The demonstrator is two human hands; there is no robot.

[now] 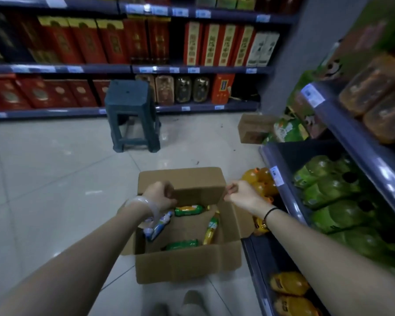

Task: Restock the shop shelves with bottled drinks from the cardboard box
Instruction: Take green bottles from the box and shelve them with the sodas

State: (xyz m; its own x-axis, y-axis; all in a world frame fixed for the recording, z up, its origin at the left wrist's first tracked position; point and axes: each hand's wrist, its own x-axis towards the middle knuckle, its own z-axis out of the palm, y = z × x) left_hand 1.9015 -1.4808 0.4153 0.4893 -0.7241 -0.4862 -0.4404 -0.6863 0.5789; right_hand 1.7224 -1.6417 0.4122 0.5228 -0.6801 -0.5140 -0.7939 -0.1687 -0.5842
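- Head cam looking down an aisle: the cardboard box (187, 267) sits open on the tiled floor (55, 169), jammed right up against the bottom of the right-hand shelf (281, 179).
- Left grip (160, 195) is clenched around the left end of the box's far flap (198, 188), fingers curled over the edge. There's a clear band (144, 202) on that wrist.
- Right grip (240, 193) is curled up tight at the flap's right corner and looks like it's pinching it. That wrist has a thin black band (270, 212).
- Four bottles are lying loose in the bottom of the box: a white-and-blue one (160, 226) on the left, a green-and-yellow one (188, 210) near the far wall, a yellow one (211, 231) towards the right, and a green one (181, 244) nearest me.
- The right shelf has fat green bottles (335, 192) packed in, with orange bottles (260, 176) on the level below, just past the box.
- A dark plastic stool (130, 99) stands further up the aisle, in front of shelves full of red gift boxes (62, 42).
- A smaller brown carton (253, 128) sits on the floor beyond, by the shelf end.
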